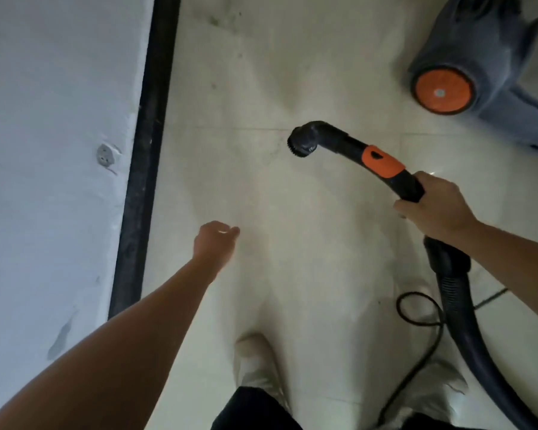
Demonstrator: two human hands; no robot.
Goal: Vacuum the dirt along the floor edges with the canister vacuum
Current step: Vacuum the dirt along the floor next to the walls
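The left hand (215, 240) reaches forward over the floor, fingers loosely curled in with nothing in them; its bare forearm runs back to the lower left corner.

At the far left stands a white wall (44, 119), scuffed in places, with a small round socket plate (107, 155) set low in it. Along its foot runs a black baseboard (146, 150), top to bottom of the view. Right of that lies a pale tiled floor (261, 197), with a few dark specks of dirt (213, 20) near the baseboard at the top edge.

Near the bottom centre, a light-coloured shoe (255, 358) points forward below dark trousers (255, 408).

Right of centre, the vacuum's round brush nozzle (302, 143) faces left toward the baseboard but is well apart from it (whether its bristles touch the tiles cannot be told). Behind it, the black handle tube (339, 136) carries an orange collar (382, 161). The right hand (434, 207) is wrapped around this tube just behind the collar. Below the hand, a ribbed black hose (460, 305) drops to the bottom right, with a thin black power cord (416, 321) looped on the floor beside it.

In the top right corner sits the grey-blue canister vacuum (485, 57), its orange wheel (440, 92) facing the camera.
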